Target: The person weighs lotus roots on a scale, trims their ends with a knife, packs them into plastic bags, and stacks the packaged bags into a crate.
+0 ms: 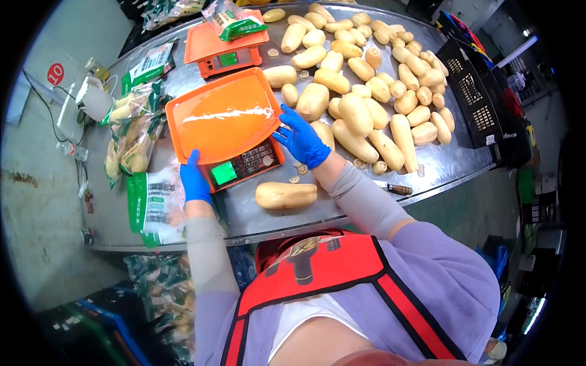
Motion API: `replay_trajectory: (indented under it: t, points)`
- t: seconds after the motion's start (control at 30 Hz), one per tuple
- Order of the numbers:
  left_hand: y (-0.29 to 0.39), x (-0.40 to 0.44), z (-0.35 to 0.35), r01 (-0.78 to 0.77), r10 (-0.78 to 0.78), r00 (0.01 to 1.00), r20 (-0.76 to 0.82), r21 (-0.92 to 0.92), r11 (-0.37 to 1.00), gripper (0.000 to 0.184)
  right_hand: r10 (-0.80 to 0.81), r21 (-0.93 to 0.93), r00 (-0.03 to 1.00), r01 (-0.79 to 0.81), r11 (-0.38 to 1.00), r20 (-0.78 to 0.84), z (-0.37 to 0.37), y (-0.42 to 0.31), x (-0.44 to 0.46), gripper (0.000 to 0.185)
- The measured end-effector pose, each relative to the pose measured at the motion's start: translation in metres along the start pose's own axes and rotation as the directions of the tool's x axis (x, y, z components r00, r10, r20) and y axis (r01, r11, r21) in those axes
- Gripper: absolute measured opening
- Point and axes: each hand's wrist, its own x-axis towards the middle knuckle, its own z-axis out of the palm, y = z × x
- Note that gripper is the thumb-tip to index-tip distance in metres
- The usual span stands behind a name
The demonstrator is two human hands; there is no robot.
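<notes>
Head view: the orange tray [213, 137] sits left of centre in the frame, over a scale [250, 161] whose keypad and lit display show below the tray's lower edge; whether it rests fully there or is raised, I cannot tell. The left hand [195, 181], gloved, is at the tray's lower-left corner; the right hand [302, 141], gloved too, is at its right edge with fingers apart. Whether either grip pinches the rim is hidden. The tray looks like thin, stiff plastic, probably light and not very fragile, but its glossy face could be slippery. The opposite rims seem the best hold, keeping it level. A peeled lotus root [285, 196] lies near the scale on the bench [452, 161], lower centre.
</notes>
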Motion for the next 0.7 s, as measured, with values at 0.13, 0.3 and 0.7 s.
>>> replay_trajectory:
  t: [0.13, 0.3, 0.7]
  points:
    - [-0.004, 0.012, 0.01, 0.044, -0.044, 0.999, 0.014, 0.017, 0.999, 0.039, -0.077, -0.359, 0.966, 0.165, 0.919, 0.245, -0.045, -0.023, 0.001, 0.041]
    - [-0.002, 0.007, 0.028, 0.117, -0.115, 0.99, -0.084, 0.018, 0.993, 0.036, -0.066, 0.022, 0.95, 0.063, 0.998, 0.306, -0.017, -0.156, -0.074, 0.043]
    - [-0.028, 0.011, 0.024, 0.151, -0.152, 0.985, -0.084, -0.018, 0.988, 0.036, -0.725, -0.998, 0.686, 0.06, -0.035, 0.067, -0.156, -0.194, -0.11, 0.066]
